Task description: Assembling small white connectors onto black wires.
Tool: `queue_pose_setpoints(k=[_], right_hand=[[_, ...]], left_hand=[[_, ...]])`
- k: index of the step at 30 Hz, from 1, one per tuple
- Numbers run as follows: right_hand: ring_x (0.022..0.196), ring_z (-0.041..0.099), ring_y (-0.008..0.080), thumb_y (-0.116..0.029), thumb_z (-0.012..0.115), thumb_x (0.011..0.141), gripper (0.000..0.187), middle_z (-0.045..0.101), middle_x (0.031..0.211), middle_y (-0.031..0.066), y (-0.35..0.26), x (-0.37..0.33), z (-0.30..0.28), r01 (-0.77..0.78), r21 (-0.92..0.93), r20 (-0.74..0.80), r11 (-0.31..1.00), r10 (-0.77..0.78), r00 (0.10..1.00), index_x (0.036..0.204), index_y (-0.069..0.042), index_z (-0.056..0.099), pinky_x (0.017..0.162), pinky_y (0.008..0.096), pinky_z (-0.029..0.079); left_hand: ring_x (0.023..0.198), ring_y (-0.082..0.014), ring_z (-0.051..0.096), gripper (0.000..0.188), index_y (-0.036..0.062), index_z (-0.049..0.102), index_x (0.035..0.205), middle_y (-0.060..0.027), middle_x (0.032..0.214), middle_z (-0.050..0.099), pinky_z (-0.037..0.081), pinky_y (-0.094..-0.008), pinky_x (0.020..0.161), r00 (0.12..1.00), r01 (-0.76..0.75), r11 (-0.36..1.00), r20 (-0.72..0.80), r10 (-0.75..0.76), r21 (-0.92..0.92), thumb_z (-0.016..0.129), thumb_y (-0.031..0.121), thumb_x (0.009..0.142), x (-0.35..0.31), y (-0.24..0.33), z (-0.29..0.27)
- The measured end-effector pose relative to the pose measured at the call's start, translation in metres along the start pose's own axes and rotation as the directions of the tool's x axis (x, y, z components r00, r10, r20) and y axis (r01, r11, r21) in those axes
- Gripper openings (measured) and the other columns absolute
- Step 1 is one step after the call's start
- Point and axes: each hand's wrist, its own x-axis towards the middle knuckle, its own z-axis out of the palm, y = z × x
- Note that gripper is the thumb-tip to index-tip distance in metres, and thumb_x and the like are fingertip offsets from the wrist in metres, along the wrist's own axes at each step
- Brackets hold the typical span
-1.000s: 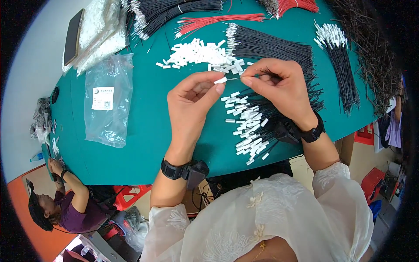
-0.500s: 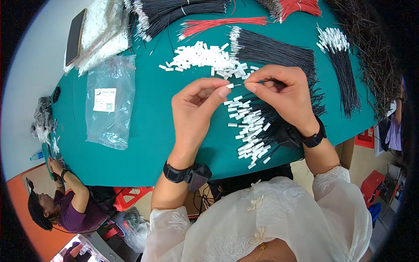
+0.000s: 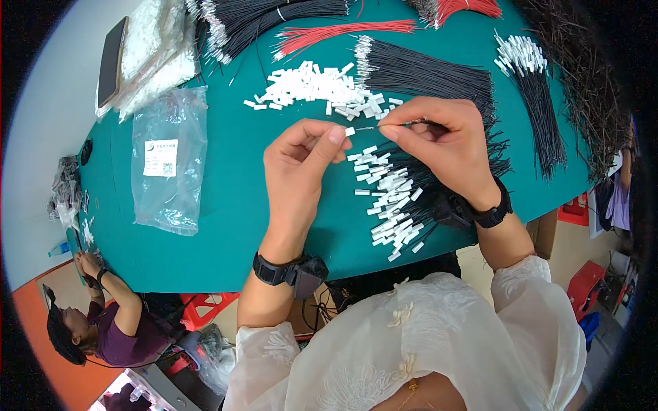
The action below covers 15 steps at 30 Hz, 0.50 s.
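Note:
My left hand (image 3: pixel 296 154) pinches a small white plastic connector housing (image 3: pixel 350 131) between thumb and fingertips. Opposite it, my right hand (image 3: pixel 442 137) grips a black wire (image 3: pixel 415 122) near its end. The wire's thin silvery tip (image 3: pixel 367 128) points left at the housing; whether it touches or enters it is too small to tell. Just below my hands lies a bundle of black wires with white housings (image 3: pixel 391 198) on their left ends. A heap of loose white housings (image 3: pixel 308 85) sits beyond my left hand. Behind my right hand are black wires with silvery ends (image 3: pixel 425 72).
Red wires (image 3: pixel 343 34) and more black wires (image 3: pixel 274 24) lie at the far side of the green table (image 3: pixel 233 233). A clear plastic bag (image 3: pixel 168 198), a phone (image 3: pixel 112 61) on filled bags and another housed bundle (image 3: pixel 538 109) flank my hands. A co-worker (image 3: pixel 130 335) sits lower left.
My hands have shifted slightly left, the left one a little more. More of the wire's silvery tip shows between them. The view itself has moved slightly.

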Motion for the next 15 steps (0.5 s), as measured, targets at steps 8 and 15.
queue_pose_setpoints(k=[8,15], right_hand=[[0.059,0.042,0.0004,0.001,0.072,0.08,0.009,0.067,0.078,0.0002,-0.0015,-0.0006,-0.0011,0.009,-0.009,0.007,1.0,-0.009,1.0,0.089,0.001,0.071,0.051,0.0172,0.033],[0.057,0.043,0.0003,0.001,0.072,0.08,0.01,0.068,0.078,0.0009,-0.0015,-0.0008,0.001,0.031,-0.014,0.006,0.999,-0.031,1.0,0.089,0.001,0.071,0.05,0.0176,0.032]], left_hand=[[0.07,-0.0067,0.057,0.012,0.001,0.067,0.09,-0.0033,0.079,0.067,0.045,-0.0204,0.066,1.0,0.003,1.0,-0.007,-0.004,-0.029,0.068,0.013,0.09,-0.0001,-0.0005,0.0012],[0.071,-0.0072,0.057,0.013,0.0008,0.068,0.09,-0.0036,0.079,0.068,0.045,-0.0206,0.066,1.0,0.007,1.0,-0.006,-0.007,-0.004,0.069,0.013,0.089,-0.0004,-0.0012,0.0]])
